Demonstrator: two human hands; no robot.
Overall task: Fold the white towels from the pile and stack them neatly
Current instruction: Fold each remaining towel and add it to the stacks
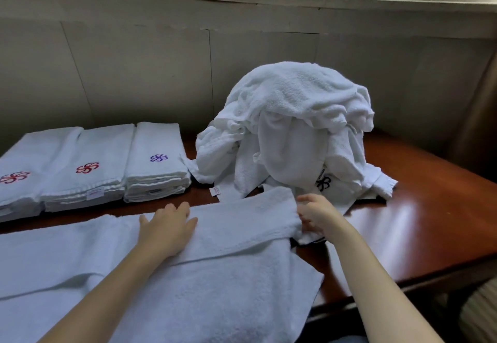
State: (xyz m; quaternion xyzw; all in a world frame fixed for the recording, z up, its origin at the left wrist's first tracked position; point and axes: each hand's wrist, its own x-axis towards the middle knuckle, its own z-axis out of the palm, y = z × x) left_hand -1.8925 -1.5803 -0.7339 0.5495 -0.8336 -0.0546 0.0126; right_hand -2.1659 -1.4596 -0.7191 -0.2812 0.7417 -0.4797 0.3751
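A white towel (215,275) lies spread across the near part of the table, its far long edge folded over toward me. My left hand (166,228) rests flat on the folded strip with fingers straight. My right hand (316,215) pinches the right end of that folded strip. Behind it rises a tall pile of unfolded white towels (293,127), one showing a black logo. At the back left stand three stacks of folded towels: two with red logos (80,170) and one with a purple logo (157,160).
The reddish wooden table (419,208) has its right edge and front right corner close to my right arm. A grey panelled wall and a window sill run behind the table. A ribbed pale object (481,313) sits below the table at the lower right.
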